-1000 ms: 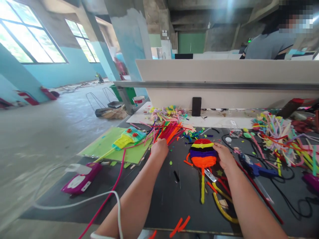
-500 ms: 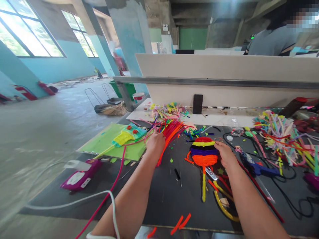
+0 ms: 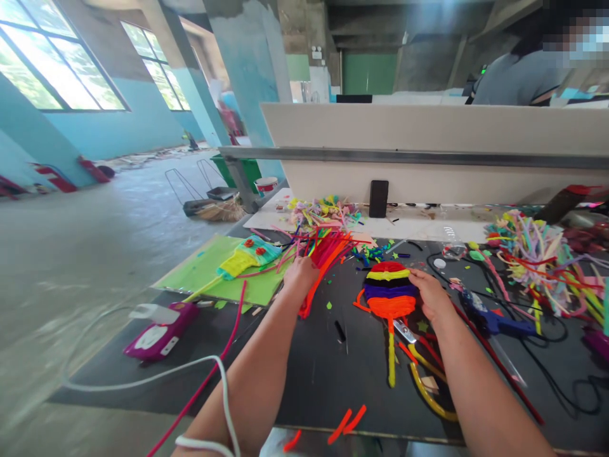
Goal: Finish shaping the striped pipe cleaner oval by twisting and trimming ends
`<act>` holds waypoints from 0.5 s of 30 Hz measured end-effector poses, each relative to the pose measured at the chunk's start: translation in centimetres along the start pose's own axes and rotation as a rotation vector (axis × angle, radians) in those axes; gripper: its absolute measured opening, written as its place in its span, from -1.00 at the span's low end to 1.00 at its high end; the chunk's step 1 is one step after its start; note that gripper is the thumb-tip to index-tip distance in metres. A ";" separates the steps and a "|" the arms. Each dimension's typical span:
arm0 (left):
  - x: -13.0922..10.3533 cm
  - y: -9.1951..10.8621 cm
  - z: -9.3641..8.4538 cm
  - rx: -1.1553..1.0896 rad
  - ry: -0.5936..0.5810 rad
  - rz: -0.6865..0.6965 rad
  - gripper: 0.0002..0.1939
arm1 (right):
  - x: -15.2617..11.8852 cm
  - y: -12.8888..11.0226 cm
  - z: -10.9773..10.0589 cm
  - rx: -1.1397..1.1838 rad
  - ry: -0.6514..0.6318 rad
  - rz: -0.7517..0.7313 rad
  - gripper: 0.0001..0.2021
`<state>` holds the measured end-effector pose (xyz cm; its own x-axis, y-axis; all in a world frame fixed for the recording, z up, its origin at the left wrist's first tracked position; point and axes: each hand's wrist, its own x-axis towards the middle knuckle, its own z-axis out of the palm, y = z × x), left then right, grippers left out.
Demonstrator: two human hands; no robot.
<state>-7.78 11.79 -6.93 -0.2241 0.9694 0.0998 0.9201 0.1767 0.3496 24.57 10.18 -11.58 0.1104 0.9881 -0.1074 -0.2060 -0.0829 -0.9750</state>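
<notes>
My left hand is at the near-left side of a bundle of red and orange pipe cleaners. Its fingers close on some of the strands; the fingertips are partly hidden. To the right, my right hand pinches the upper right edge of a round, striped pipe-cleaner piece in red, yellow, black, purple and orange. A yellow stem points from it toward me. Scissors with yellow handles lie beside the stem, partly under my right forearm.
A yellow and turquoise pipe-cleaner piece rests on a green sheet at left. A purple device with a white cable lies nearer. At right are a blue glue gun and a pipe-cleaner heap. A phone leans against the white divider.
My left hand has shifted slightly right at the bundle, and the red and orange strands there have moved a little. My right hand keeps its hold on the striped piece.
</notes>
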 end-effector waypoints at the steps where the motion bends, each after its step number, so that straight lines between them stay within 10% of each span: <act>1: 0.1 -0.2 0.0 -0.016 -0.008 0.013 -0.84 | 0.0 0.0 0.0 0.004 -0.009 0.003 -0.70; 15: -0.6 1.0 0.0 0.004 0.089 0.071 -0.72 | -1.2 -0.5 0.7 -0.128 -0.173 -0.009 -0.72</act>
<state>-6.75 11.42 -6.67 -0.1853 0.9607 0.2065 0.9359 0.1085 0.3351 23.85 9.14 -10.87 -0.0594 0.9955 -0.0742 -0.0789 -0.0788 -0.9938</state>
